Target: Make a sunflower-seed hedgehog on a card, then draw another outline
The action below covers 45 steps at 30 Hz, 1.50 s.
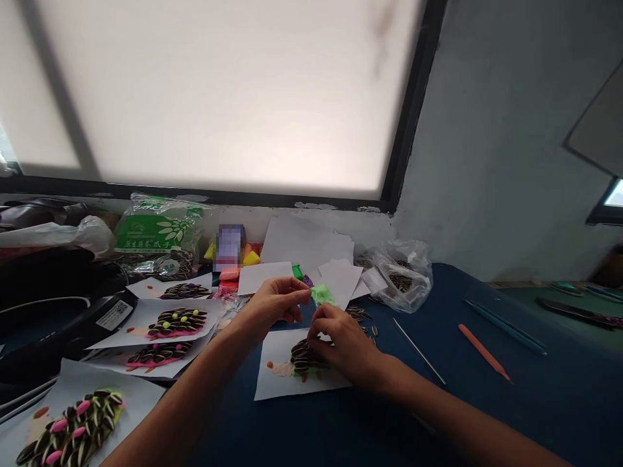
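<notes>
Plainly, the green bag [147,232] bears "瓜子", while both hands [346,340] (curled, grip unclear) are at a seed-covered hedgehog [302,358].

pale window [233,97] glares brightly; wall [487,130] and tabletop [477,415] lie dim (edges look stretched).

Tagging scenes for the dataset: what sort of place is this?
Probably a craft workspace: seed-covered pictures, a clear bag of seeds and an orange pointed tool lie on a dark blue table.
</notes>
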{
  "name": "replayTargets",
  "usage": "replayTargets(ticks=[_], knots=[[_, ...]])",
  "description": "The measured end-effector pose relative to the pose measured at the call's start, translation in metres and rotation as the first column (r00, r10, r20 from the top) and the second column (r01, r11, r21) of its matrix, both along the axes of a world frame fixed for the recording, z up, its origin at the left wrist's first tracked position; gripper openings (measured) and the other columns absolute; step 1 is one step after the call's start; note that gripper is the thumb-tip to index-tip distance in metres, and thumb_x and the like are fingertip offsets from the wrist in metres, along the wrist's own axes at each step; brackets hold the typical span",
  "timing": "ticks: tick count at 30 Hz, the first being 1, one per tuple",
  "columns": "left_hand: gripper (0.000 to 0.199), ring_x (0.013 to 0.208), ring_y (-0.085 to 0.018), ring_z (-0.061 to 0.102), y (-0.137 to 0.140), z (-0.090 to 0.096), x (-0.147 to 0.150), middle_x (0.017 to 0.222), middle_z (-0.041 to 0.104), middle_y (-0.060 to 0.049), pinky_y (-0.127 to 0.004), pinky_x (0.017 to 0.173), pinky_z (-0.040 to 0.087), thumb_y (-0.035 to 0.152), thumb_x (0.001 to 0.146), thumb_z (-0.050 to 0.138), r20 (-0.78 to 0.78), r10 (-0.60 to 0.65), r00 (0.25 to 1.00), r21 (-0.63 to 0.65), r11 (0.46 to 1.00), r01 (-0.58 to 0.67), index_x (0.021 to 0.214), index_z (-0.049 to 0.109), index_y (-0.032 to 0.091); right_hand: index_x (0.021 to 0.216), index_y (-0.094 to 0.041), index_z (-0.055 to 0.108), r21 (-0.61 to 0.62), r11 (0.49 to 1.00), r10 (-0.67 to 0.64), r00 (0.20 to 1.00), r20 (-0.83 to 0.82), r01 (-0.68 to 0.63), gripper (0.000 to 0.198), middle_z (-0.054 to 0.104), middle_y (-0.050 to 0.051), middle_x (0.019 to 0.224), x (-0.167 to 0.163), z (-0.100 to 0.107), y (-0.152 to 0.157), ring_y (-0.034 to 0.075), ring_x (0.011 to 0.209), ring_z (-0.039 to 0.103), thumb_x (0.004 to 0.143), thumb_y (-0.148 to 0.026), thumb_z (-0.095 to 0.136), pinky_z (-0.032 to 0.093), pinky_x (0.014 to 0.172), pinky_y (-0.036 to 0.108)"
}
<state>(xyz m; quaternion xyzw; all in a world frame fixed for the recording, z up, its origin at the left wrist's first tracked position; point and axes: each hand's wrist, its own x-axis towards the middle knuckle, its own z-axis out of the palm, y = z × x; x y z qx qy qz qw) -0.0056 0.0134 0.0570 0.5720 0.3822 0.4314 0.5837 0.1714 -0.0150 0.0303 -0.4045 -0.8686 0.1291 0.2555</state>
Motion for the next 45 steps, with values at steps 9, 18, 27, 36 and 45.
replayTargets(ticks=[9,18,27,36,45], knots=[[0.032,0.049,-0.006,0.053,-0.004,0.004,0.001,0.063,0.059,0.005,-0.021,0.051,0.040,0.040,0.066,0.079,0.007,0.001,1.000,-0.004,1.000,-0.001,0.078,0.062,0.015,0.081,-0.013,0.069,0.075,0.997,-0.003,1.000,0.013,0.002,0.010,0.061,0.007,0.092,-0.001,-0.003,0.002,0.018,0.083,0.059,0.084,-0.008,0.061,0.049,0.076,0.030],[0.032,0.050,-0.007,0.056,0.000,0.000,-0.001,0.072,0.068,0.000,-0.021,0.051,0.044,0.036,0.064,0.080,0.031,0.021,0.999,-0.016,1.000,-0.021,0.080,0.063,0.015,0.086,-0.015,0.070,-0.022,0.999,0.020,0.993,-0.112,-0.023,0.011,0.061,0.008,0.095,0.001,0.004,0.001,0.018,0.085,0.058,0.086,-0.014,0.059,0.047,0.075,0.031],[0.040,0.050,-0.008,0.056,0.003,-0.002,-0.004,0.077,0.067,0.000,-0.024,0.054,0.045,0.038,0.060,0.079,0.011,0.094,0.996,-0.065,0.994,-0.093,0.092,0.068,0.015,0.092,-0.013,0.064,-0.478,0.872,-0.139,0.885,-0.445,-0.103,0.019,0.063,0.003,0.081,0.004,0.018,0.005,0.012,0.064,0.052,0.088,-0.014,0.046,0.042,0.058,0.024],[0.035,0.052,-0.016,0.051,0.010,-0.040,-0.013,0.054,0.054,0.002,-0.026,0.053,0.032,0.050,0.084,0.045,-0.529,0.547,0.649,0.540,0.807,-0.239,0.071,0.058,0.020,0.070,-0.016,0.053,-0.431,0.901,-0.192,0.845,-0.498,-0.049,0.023,0.045,-0.005,0.060,0.015,-0.001,0.023,0.009,0.054,0.039,0.086,-0.033,0.055,0.034,0.051,0.021],[0.033,0.066,-0.022,0.066,0.003,-0.049,-0.014,0.070,0.070,-0.005,-0.027,0.058,0.037,0.036,0.093,0.033,-0.674,0.613,0.412,0.639,0.764,-0.092,0.077,0.058,0.022,0.064,-0.016,0.052,-0.475,0.879,-0.289,0.850,-0.441,0.053,0.020,0.052,-0.003,0.056,0.029,-0.007,0.036,0.010,0.050,0.046,0.079,-0.026,0.062,0.037,0.048,0.021]])
